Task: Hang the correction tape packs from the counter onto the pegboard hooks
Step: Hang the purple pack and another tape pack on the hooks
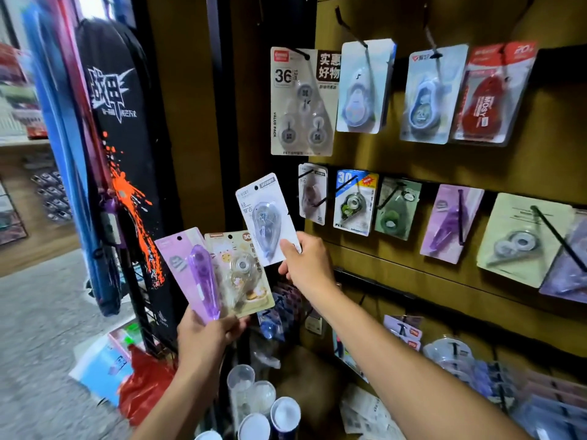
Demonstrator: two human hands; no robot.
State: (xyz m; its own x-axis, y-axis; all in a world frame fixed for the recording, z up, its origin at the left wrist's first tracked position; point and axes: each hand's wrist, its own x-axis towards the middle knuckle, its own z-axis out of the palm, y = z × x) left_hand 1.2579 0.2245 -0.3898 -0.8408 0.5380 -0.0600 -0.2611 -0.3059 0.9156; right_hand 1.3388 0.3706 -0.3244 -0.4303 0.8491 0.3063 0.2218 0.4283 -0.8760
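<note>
Basically the brown pegboard (413,160) is ribbed w/ black wire hooks, most already carrying glossy blister cards. Right hand (306,265) pinches the white teardrop tape pack (266,219) at its bottom corner, raised near the matching hooked pack (312,193). It looks light, stiff card, slick bubble, so steer by the edge; left hand (206,336) grips the purple pen-type pack (193,271) and cream cartoon pack (241,269) fanned by their bases.

There is one view only, from a wide-angle camera worn on the person's head. It looks forward and slightly down, close to a brown pegboard wall (413,154) that fills the right half and bends at the edges from the lens. Both forearms reach in from the bottom edge. On the left the view opens past a hanging black bag (124,138) to the shop floor (41,312) farther off.
</note>
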